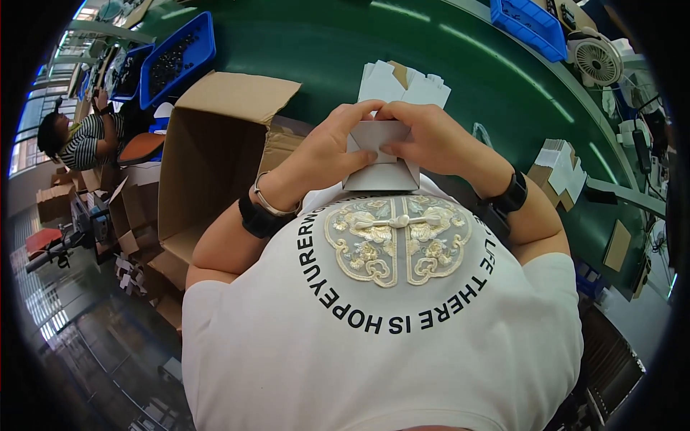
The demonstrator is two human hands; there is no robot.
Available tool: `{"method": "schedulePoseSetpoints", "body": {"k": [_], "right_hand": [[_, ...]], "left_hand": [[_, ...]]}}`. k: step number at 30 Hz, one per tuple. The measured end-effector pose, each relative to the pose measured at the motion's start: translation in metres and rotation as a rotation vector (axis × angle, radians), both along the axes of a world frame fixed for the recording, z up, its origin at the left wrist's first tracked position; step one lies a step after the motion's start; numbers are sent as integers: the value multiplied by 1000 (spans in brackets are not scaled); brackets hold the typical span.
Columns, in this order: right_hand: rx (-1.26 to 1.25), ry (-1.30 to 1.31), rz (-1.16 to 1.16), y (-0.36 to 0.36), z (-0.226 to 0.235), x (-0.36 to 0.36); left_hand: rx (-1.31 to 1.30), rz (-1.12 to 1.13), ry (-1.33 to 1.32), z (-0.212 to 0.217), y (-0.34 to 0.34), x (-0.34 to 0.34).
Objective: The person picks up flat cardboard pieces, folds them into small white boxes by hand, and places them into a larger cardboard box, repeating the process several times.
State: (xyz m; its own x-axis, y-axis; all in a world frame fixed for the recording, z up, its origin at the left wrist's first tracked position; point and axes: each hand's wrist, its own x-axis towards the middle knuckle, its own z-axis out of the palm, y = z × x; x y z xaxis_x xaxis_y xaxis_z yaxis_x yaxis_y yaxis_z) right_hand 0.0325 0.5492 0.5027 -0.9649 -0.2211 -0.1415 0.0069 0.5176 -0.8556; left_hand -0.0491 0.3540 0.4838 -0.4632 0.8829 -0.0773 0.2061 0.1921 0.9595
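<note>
Close in front of my chest I hold a small white cardboard box (381, 176) between both hands. My left hand (341, 140) grips its left side, the thumb pressed on the near face. On the other side my right hand (424, 136) wraps round the box, its thumb resting near the left one where the flaps meet. Fingertips of both hands come together over the far edge, and the box's far side is hidden. Just beyond my hands lies a stack of flat white box blanks (402, 85) on the green table (302, 43).
A large open brown carton (208, 172) stands at my left. Blue trays (178, 59) with small dark parts sit at the far left, near a seated person (90, 140). At the right are more white blanks (557, 172), a fan (596, 59) and a blue basket (528, 27).
</note>
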Motion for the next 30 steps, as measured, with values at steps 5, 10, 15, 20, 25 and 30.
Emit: {"method": "schedulePoseSetpoints", "body": {"k": [5,10,15,20,25,30], "right_hand": [[-37,49,6,7,5,0],[-157,116,-66,29,1,21],[-207,322,14,30,3,29],[40,679,-12,17,18,9],[113,567,125,19,15,3],[188,382,43,40,8,9]], "left_hand": [[132,82,-234,-5,-4,-1],[-153,121,-360,-33,-53,-20],[99,-349,-364,-19,-29,13],[565,59,-633,-4,-34,5],[629,191,-770,8,-98,-31],[348,524,-479,30,-213,-52]]}}
